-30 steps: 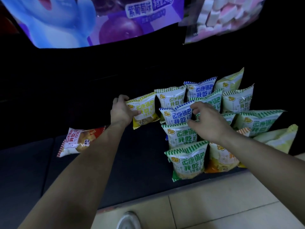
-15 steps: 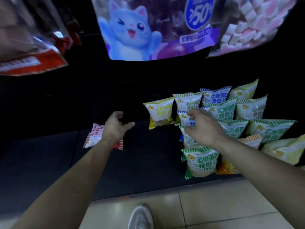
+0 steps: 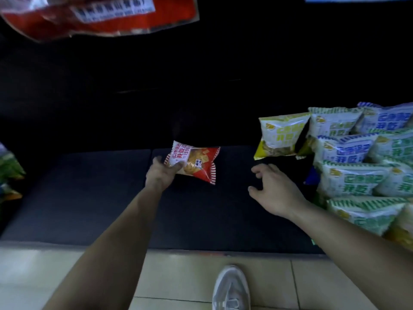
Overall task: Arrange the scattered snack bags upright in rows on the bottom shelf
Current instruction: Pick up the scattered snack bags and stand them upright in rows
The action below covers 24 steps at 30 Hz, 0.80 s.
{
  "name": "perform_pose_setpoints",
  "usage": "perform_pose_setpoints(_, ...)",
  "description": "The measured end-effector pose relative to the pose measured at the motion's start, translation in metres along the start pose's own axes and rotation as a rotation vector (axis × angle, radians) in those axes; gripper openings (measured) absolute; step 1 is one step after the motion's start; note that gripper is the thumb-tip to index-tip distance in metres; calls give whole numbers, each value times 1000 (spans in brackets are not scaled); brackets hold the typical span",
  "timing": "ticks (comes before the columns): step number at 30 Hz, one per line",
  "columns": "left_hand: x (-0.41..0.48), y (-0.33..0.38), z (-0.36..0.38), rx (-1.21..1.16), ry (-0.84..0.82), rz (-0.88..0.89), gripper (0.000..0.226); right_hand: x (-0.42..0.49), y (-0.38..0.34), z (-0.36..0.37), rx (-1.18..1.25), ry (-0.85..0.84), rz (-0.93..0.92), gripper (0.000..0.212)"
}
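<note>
Dark, matte bottom shelf (image 3: 111, 198) running the width of the view, black and unlit behind, front edge meeting pale floor tiles (image 3: 178, 276). Red-and-white snack bag (image 3: 194, 163) near the shelf's middle, tilted, pinched at its left corner by the left hand (image 3: 159, 175), grip clamped on the bag with the thumb across its white end. Right hand (image 3: 276, 191) just above the bare shelf, to the right of the red bag and apart from it, fingers spread, grip apart and holding nothing. Yellow snack bag (image 3: 280, 135) upright toward the shelf's back, at the left end of the rows. Green and blue snack bags (image 3: 348, 180) standing in packed rows along the shelf's right end, from back to front edge. Blurred red package (image 3: 100, 16) hanging at the upper left. More bags (image 3: 9, 173) at the far left edge, too blurred to read. Grey sneaker (image 3: 231, 289) on the tiles below the front edge.
</note>
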<state>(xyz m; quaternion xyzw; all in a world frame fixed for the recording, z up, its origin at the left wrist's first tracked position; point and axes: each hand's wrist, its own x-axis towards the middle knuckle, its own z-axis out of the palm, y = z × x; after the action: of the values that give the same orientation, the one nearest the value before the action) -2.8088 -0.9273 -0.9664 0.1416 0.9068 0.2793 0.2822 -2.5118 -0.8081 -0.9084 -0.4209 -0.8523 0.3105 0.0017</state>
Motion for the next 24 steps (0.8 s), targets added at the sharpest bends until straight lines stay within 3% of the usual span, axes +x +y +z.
perform_pose_setpoints(6, 23, 4, 18, -46, -49, -78, 115, 13, 0, 18, 1, -34, 23, 54)
perform_pose_setpoints(10, -3, 16, 24, -93, 43, 17, 88, 14, -1, 17, 18, -38, 42, 55)
perform_pose_setpoints(17, -50, 1, 35, -62, -47, 488, 41, 11, -14, 14, 14, -58, -5, 72)
perform_pose_setpoints(24, -67, 12, 37, -196, -162, 452, 27, 45, -28, 21, 45, -177, 35, 96)
